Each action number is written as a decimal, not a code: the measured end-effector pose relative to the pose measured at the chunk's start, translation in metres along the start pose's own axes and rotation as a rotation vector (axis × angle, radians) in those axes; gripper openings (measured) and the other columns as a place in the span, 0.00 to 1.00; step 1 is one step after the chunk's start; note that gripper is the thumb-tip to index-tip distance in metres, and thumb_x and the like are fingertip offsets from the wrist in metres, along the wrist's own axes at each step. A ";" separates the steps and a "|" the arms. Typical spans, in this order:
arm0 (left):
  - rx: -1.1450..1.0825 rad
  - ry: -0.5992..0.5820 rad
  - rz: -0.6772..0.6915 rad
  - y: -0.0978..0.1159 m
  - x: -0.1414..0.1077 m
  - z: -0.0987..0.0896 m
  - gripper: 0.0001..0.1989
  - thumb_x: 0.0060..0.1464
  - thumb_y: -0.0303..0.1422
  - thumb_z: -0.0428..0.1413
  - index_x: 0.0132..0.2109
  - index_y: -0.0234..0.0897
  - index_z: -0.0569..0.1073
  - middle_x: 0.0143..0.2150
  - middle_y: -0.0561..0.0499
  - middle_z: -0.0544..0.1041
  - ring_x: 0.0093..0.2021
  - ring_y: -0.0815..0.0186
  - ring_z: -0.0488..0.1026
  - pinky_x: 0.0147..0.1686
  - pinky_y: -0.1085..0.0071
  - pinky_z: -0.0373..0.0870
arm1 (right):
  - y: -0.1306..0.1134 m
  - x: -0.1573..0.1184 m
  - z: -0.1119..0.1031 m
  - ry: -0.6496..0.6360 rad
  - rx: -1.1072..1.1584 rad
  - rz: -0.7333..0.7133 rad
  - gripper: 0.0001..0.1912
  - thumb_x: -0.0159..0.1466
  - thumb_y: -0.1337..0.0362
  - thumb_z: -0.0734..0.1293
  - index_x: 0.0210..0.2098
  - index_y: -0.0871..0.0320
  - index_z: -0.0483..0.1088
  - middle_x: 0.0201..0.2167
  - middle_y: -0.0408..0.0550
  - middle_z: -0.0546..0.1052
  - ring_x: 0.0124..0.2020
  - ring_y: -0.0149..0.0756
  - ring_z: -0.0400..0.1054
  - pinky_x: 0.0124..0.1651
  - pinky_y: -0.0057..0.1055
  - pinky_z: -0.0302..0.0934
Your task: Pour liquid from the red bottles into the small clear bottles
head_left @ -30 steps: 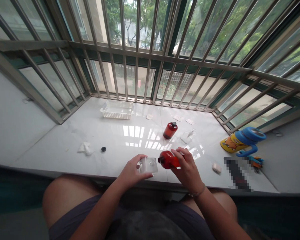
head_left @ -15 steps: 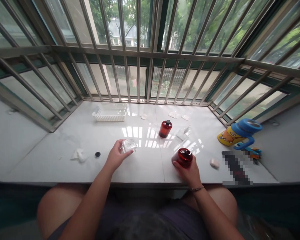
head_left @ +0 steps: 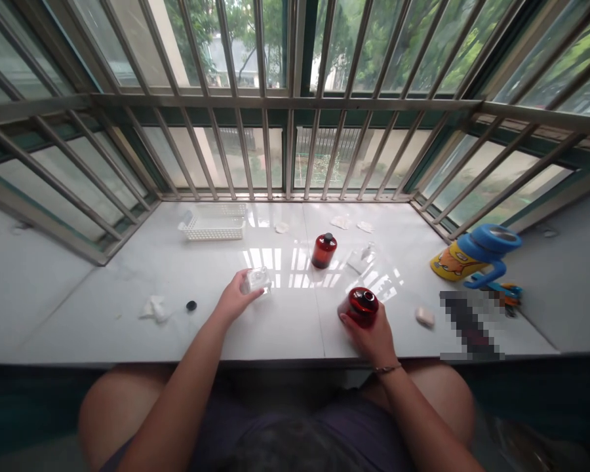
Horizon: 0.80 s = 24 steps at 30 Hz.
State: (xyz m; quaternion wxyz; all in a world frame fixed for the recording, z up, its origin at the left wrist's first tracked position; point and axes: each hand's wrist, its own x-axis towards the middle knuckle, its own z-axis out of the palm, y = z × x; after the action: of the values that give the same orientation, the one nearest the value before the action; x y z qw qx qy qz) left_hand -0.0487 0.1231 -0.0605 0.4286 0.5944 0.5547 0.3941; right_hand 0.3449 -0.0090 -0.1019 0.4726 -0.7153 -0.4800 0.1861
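My left hand (head_left: 235, 298) is closed around a small clear glass bottle (head_left: 258, 280) at the middle of the white counter. My right hand (head_left: 373, 334) grips a dark red bottle (head_left: 362, 303) near the front edge; its open neck shows on top, with no cap on it. Behind it stands a second red bottle (head_left: 324, 252) with a black cap, touched by neither hand. A clear glass piece (head_left: 360, 259) lies to the right of that one. To the left of my left hand, a small black cap (head_left: 191, 305) rests on the counter.
A white plastic basket (head_left: 214, 226) stands at the back left. Crumpled white tissue (head_left: 155, 308) lies at left, with more white scraps (head_left: 340, 223) at the back. At right are a pinkish block (head_left: 425, 317), a blue-and-yellow flask (head_left: 474, 252) and a blurred-out dark object (head_left: 472, 326).
My left hand and the clear bottle have shifted slightly away from me, and the bottle sits a little differently in the fingers. My right hand keeps its hold. The camera view has moved slightly.
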 end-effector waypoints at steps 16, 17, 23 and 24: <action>0.839 0.707 -0.165 -0.037 -0.080 -0.185 0.20 0.65 0.38 0.50 0.54 0.34 0.79 0.56 0.36 0.80 0.60 0.45 0.76 0.65 0.48 0.71 | 0.000 -0.001 -0.001 0.004 -0.079 0.057 0.51 0.49 0.32 0.78 0.62 0.54 0.66 0.57 0.58 0.76 0.56 0.59 0.74 0.58 0.53 0.68; 0.871 0.701 -0.188 -0.041 -0.081 -0.195 0.20 0.63 0.37 0.51 0.53 0.32 0.80 0.55 0.35 0.80 0.60 0.44 0.75 0.65 0.48 0.70 | 0.000 -0.001 0.000 0.005 -0.076 0.052 0.50 0.49 0.33 0.78 0.62 0.53 0.67 0.57 0.58 0.76 0.56 0.60 0.74 0.59 0.53 0.68; 0.896 0.644 -0.293 -0.054 -0.071 -0.216 0.17 0.55 0.40 0.55 0.41 0.30 0.81 0.46 0.29 0.81 0.52 0.38 0.78 0.59 0.45 0.73 | -0.005 -0.002 0.000 0.012 -0.075 0.045 0.50 0.49 0.32 0.78 0.62 0.53 0.67 0.56 0.57 0.76 0.56 0.59 0.74 0.58 0.52 0.69; 0.899 0.646 -0.293 -0.054 -0.068 -0.216 0.18 0.55 0.40 0.55 0.42 0.30 0.81 0.45 0.29 0.81 0.52 0.38 0.77 0.59 0.45 0.73 | -0.006 -0.002 0.000 0.011 -0.081 0.051 0.50 0.49 0.32 0.77 0.62 0.53 0.66 0.56 0.57 0.76 0.55 0.60 0.74 0.58 0.53 0.69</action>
State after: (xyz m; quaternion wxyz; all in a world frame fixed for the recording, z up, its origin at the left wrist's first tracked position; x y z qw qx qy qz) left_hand -0.2751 0.0713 -0.0415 -0.0074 0.4847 0.8471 0.2177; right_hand 0.3410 -0.0107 -0.0972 0.4409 -0.7470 -0.4660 0.1746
